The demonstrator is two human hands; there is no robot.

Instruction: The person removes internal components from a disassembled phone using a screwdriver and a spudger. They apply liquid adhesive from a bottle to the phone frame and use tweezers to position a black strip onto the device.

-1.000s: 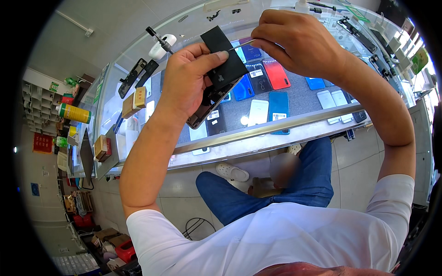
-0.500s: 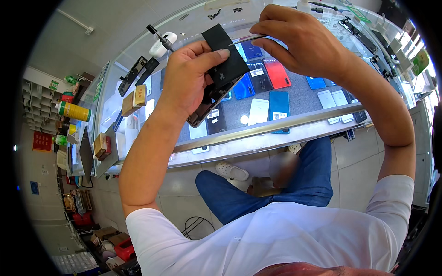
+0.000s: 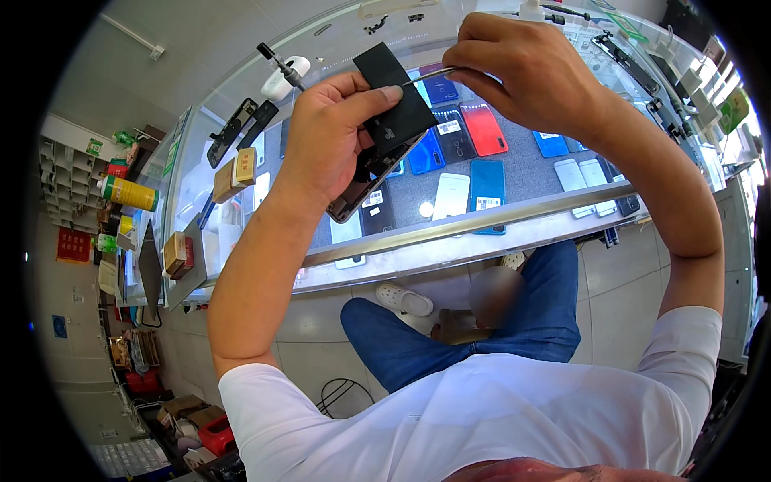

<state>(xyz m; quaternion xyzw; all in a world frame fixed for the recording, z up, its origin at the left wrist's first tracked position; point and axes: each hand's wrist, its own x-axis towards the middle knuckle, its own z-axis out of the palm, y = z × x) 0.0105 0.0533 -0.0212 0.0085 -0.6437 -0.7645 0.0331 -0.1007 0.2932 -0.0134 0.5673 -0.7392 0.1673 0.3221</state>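
Observation:
My left hand (image 3: 329,132) grips an opened phone body (image 3: 360,191) together with a flat black rectangular piece that looks like a phone battery (image 3: 405,120). The thumb presses on the battery's face, and the battery lies slantwise across the phone's upper end. My right hand (image 3: 522,72) pinches a thin metal tool (image 3: 430,75), possibly tweezers. Its tip reaches the battery beside my left thumb; whether it touches cannot be told. Both hands are held above a glass counter.
Under the glass (image 3: 530,173) lie several phones, including a red phone (image 3: 483,128) and a teal phone (image 3: 487,189). Loose phone parts (image 3: 239,132), a small box (image 3: 234,177) and a screwdriver (image 3: 279,66) are at the left. More parts (image 3: 625,60) lie far right. A metal edge (image 3: 450,229) runs along the front.
My right hand has shifted slightly right with the metal tool, whose tip stays near my left thumb. My left hand, the phone and the battery look almost still.

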